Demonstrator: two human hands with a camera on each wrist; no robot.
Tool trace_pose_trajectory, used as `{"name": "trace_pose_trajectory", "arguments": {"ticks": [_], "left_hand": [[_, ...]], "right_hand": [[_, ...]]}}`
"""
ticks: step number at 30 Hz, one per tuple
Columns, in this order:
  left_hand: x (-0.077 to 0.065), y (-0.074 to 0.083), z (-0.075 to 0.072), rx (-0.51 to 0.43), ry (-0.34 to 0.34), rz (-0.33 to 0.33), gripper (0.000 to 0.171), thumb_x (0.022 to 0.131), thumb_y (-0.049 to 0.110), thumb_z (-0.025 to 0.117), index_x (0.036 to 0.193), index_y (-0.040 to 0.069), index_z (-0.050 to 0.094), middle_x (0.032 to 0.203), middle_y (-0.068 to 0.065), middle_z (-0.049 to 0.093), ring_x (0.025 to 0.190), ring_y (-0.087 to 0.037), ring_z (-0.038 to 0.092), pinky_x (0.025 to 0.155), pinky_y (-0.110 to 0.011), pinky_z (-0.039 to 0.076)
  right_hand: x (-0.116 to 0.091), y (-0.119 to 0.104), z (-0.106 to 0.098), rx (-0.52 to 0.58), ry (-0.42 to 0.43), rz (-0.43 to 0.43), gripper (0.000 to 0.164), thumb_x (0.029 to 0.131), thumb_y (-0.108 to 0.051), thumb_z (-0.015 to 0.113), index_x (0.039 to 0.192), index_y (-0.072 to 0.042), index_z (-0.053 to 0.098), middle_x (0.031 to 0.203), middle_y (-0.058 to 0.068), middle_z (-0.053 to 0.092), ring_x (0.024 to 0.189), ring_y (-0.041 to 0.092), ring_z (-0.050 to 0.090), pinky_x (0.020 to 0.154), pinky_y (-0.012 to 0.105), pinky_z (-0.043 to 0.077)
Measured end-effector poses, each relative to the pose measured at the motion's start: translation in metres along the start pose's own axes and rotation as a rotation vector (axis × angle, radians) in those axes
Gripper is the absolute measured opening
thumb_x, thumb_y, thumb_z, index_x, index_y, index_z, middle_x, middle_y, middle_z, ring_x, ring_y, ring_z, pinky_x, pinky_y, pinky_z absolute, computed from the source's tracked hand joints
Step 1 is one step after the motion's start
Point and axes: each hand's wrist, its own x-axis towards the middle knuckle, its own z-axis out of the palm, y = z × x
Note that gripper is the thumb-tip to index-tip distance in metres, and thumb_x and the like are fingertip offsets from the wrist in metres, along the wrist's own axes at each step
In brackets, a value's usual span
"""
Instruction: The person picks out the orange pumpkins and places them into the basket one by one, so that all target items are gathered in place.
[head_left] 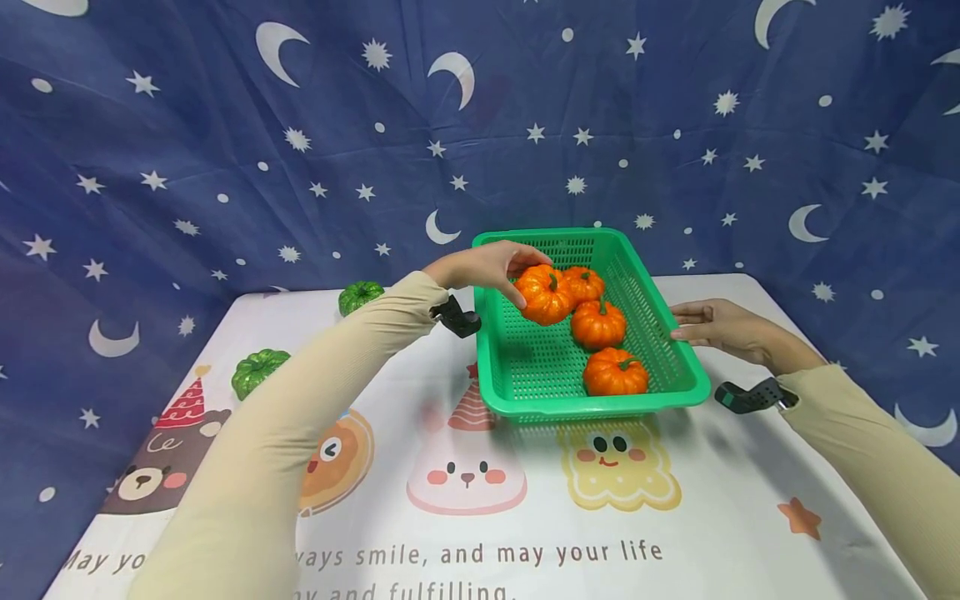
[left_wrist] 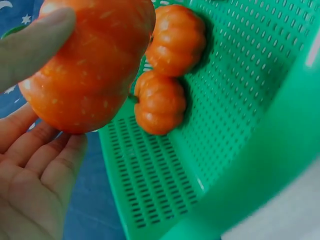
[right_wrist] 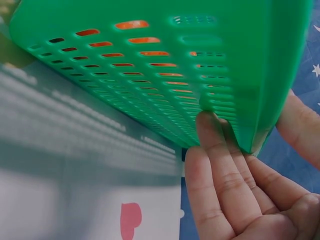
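My left hand (head_left: 495, 265) holds a small orange pumpkin (head_left: 545, 296) over the left part of a green plastic basket (head_left: 487, 367). In the left wrist view its thumb lies across the pumpkin (left_wrist: 95, 65), with the fingers on the other side. Three more orange pumpkins, the nearest one (head_left: 615, 372) at the front, sit along the basket's right half. At the basket's right side, my right hand (head_left: 723, 329) grips the rim. In the right wrist view its fingers (right_wrist: 225, 170) lie against the slotted outer wall (right_wrist: 150, 65), and the thumb is partly hidden behind the rim.
Two green pumpkins stand on the table's left side, one (head_left: 362, 297) at the back edge and one (head_left: 258, 371) nearer, partly behind my left sleeve. A printed white cloth (head_left: 570, 575) covers the table. Behind hangs a blue curtain (head_left: 525, 83) with moons and stars.
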Motion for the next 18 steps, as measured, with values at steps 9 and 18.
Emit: {"name": "trace_pose_trajectory", "arguments": {"ticks": [9, 18], "left_hand": [[0.018, -0.004, 0.02, 0.085, -0.068, -0.01, 0.073, 0.076, -0.003, 0.073, 0.141, 0.007, 0.041, 0.146, -0.007, 0.043, 0.131, -0.018, 0.044, 0.107, -0.027, 0.041], [0.031, -0.007, 0.037, 0.132, -0.121, -0.038, 0.074, 0.075, -0.003, 0.074, 0.141, 0.007, 0.041, 0.15, -0.009, 0.037, 0.14, -0.021, 0.034, 0.114, -0.03, 0.033]], "right_hand": [[-0.001, -0.001, 0.0, 0.015, 0.002, 0.011, 0.078, 0.092, -0.017, 0.059, 0.146, 0.011, 0.011, 0.149, 0.033, 0.021, 0.093, -0.013, 0.055, 0.089, 0.015, 0.049], [-0.001, -0.002, 0.001, 0.007, 0.003, 0.007, 0.076, 0.092, -0.015, 0.058, 0.146, 0.011, 0.012, 0.149, 0.033, 0.022, 0.092, -0.014, 0.054, 0.089, 0.015, 0.049]]}}
